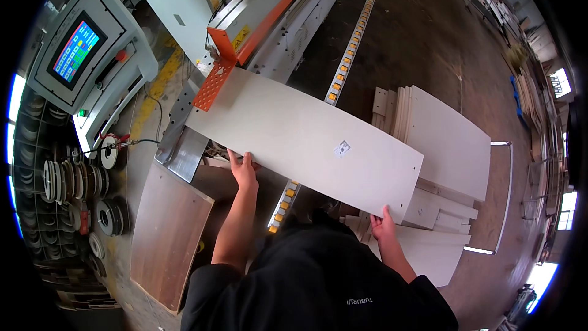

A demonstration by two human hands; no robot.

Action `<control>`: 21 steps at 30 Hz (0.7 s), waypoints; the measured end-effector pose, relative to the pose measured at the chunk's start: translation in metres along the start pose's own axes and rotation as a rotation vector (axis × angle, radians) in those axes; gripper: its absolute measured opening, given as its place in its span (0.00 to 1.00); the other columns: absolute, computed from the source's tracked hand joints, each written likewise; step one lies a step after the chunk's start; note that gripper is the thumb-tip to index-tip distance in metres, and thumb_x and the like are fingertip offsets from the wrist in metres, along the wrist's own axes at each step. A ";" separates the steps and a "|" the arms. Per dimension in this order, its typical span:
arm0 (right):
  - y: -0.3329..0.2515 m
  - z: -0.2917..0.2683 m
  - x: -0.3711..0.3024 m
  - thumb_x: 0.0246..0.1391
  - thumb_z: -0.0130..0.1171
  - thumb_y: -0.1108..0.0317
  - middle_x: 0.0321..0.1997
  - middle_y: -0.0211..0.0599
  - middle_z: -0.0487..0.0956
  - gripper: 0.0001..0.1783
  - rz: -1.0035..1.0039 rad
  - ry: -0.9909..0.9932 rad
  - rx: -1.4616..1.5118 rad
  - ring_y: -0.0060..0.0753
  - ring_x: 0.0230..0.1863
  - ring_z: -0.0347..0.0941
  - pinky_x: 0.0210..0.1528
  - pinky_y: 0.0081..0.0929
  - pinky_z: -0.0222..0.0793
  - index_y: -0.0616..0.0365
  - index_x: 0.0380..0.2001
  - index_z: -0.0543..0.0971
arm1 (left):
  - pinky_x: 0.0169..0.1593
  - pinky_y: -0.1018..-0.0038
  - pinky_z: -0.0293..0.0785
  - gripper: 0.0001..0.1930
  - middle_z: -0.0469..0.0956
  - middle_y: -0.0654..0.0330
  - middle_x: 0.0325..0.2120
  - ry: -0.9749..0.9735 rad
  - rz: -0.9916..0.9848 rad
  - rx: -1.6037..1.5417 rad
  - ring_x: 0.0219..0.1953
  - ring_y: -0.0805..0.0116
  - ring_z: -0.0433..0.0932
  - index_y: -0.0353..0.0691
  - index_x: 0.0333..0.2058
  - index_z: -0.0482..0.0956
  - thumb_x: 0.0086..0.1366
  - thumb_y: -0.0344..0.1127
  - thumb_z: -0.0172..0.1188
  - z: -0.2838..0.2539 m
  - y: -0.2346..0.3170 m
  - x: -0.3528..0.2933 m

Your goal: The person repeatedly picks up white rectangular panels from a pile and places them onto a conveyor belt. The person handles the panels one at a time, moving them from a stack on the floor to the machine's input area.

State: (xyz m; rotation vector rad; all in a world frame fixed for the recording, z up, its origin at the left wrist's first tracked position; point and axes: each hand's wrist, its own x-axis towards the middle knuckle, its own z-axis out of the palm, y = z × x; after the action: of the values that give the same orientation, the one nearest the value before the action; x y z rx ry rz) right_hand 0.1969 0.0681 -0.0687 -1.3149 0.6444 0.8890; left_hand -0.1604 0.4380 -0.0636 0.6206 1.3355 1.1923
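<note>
A long white board (288, 129) lies flat before me, with a small printed label (342, 148) on its top face and small holes at its right end. My left hand (244, 168) grips its near edge toward the left, thumb and fingers at the rim. At the near right corner, my right hand (384, 227) holds the same board; its fingers are partly hidden underneath. The board's far left end meets the orange perforated guard (214, 86) of a machine and rests beside a metal plate (184, 150).
Roller rails (349, 55) run under the board. White panels (450, 141) are stacked at the right, more boards (429, 245) nearer me. A brown panel (168, 233) stands lower left, edging rolls (73, 184) beyond it. The control panel (79, 43) is upper left.
</note>
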 end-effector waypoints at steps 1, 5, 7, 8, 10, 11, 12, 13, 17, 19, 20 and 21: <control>-0.005 0.006 0.005 0.65 0.64 0.54 0.63 0.32 0.75 0.27 -0.011 -0.006 -0.001 0.35 0.64 0.72 0.65 0.40 0.73 0.52 0.62 0.72 | 0.31 0.68 0.79 0.41 0.72 0.67 0.31 0.012 -0.028 -0.024 0.25 0.75 0.73 0.53 0.77 0.42 0.73 0.29 0.55 0.007 -0.002 0.005; -0.024 0.020 0.022 0.65 0.65 0.56 0.62 0.34 0.75 0.25 -0.007 -0.024 0.029 0.36 0.64 0.72 0.70 0.41 0.69 0.52 0.61 0.73 | 0.30 0.67 0.78 0.41 0.75 0.65 0.35 0.023 -0.043 -0.048 0.25 0.72 0.75 0.57 0.77 0.43 0.73 0.30 0.56 0.034 -0.006 0.014; -0.023 0.018 0.028 0.65 0.65 0.58 0.61 0.34 0.76 0.24 -0.013 -0.074 0.095 0.36 0.63 0.73 0.67 0.41 0.72 0.54 0.59 0.74 | 0.30 0.67 0.78 0.41 0.76 0.63 0.38 0.007 -0.047 0.012 0.26 0.71 0.75 0.58 0.77 0.45 0.73 0.31 0.57 0.039 -0.004 0.017; -0.019 0.016 0.030 0.65 0.65 0.58 0.61 0.34 0.76 0.23 -0.017 -0.092 0.130 0.36 0.62 0.73 0.66 0.40 0.73 0.55 0.58 0.75 | 0.30 0.67 0.78 0.40 0.76 0.63 0.39 -0.006 -0.048 0.067 0.26 0.71 0.75 0.58 0.77 0.46 0.72 0.31 0.57 0.037 -0.002 0.020; -0.032 0.022 0.049 0.66 0.64 0.60 0.56 0.35 0.78 0.20 -0.046 -0.113 0.114 0.34 0.58 0.75 0.60 0.40 0.78 0.57 0.55 0.75 | 0.31 0.67 0.79 0.39 0.77 0.60 0.41 -0.049 -0.019 0.049 0.26 0.70 0.76 0.59 0.76 0.48 0.73 0.32 0.57 0.048 0.005 0.030; -0.038 0.034 0.048 0.65 0.64 0.62 0.53 0.36 0.78 0.18 -0.048 -0.116 0.082 0.35 0.54 0.77 0.56 0.37 0.80 0.59 0.53 0.76 | 0.31 0.65 0.79 0.37 0.79 0.60 0.44 0.000 -0.069 0.062 0.26 0.67 0.77 0.60 0.76 0.50 0.73 0.31 0.55 0.050 0.005 0.036; -0.046 0.044 0.046 0.65 0.64 0.64 0.50 0.38 0.79 0.16 -0.056 -0.117 0.056 0.36 0.51 0.79 0.51 0.34 0.83 0.62 0.50 0.76 | 0.35 0.64 0.80 0.37 0.78 0.59 0.49 0.027 -0.125 0.087 0.30 0.65 0.79 0.61 0.76 0.50 0.74 0.32 0.55 0.057 0.009 0.038; -0.056 0.045 0.058 0.65 0.64 0.64 0.49 0.37 0.79 0.16 -0.067 -0.146 0.049 0.35 0.50 0.79 0.50 0.33 0.83 0.61 0.50 0.76 | 0.36 0.64 0.80 0.37 0.78 0.59 0.50 -0.010 -0.155 0.091 0.31 0.65 0.79 0.59 0.76 0.49 0.73 0.33 0.55 0.078 0.017 0.034; -0.054 0.040 0.076 0.67 0.61 0.63 0.47 0.35 0.81 0.13 -0.134 -0.286 -0.058 0.33 0.49 0.80 0.48 0.35 0.81 0.57 0.49 0.75 | 0.35 0.74 0.76 0.35 0.78 0.61 0.43 -0.153 -0.202 0.233 0.33 0.68 0.79 0.48 0.74 0.55 0.72 0.35 0.57 0.095 0.007 0.042; -0.061 0.039 0.068 0.69 0.58 0.60 0.46 0.36 0.82 0.13 -0.192 -0.326 -0.145 0.33 0.46 0.82 0.45 0.34 0.81 0.54 0.49 0.74 | 0.36 0.75 0.75 0.31 0.78 0.63 0.41 -0.342 -0.114 0.391 0.33 0.70 0.78 0.44 0.71 0.61 0.72 0.36 0.58 0.103 -0.015 0.027; -0.060 0.033 0.063 0.69 0.59 0.60 0.46 0.36 0.82 0.13 -0.187 -0.334 -0.218 0.33 0.46 0.82 0.45 0.34 0.81 0.54 0.49 0.74 | 0.37 0.76 0.74 0.29 0.77 0.63 0.40 -0.444 -0.070 0.469 0.33 0.71 0.77 0.42 0.69 0.63 0.71 0.37 0.58 0.105 -0.030 0.017; -0.059 0.029 0.058 0.69 0.59 0.59 0.47 0.36 0.82 0.13 -0.182 -0.350 -0.295 0.33 0.45 0.83 0.44 0.34 0.81 0.54 0.49 0.74 | 0.39 0.72 0.74 0.28 0.76 0.62 0.37 -0.517 0.094 0.626 0.32 0.68 0.76 0.39 0.66 0.68 0.69 0.37 0.60 0.099 -0.050 0.012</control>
State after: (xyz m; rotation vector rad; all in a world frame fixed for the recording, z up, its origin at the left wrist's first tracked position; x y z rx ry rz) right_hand 0.2749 0.1059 -0.0804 -1.4074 0.1202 1.0591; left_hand -0.0547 0.4595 -0.0931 1.3493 1.2218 0.5959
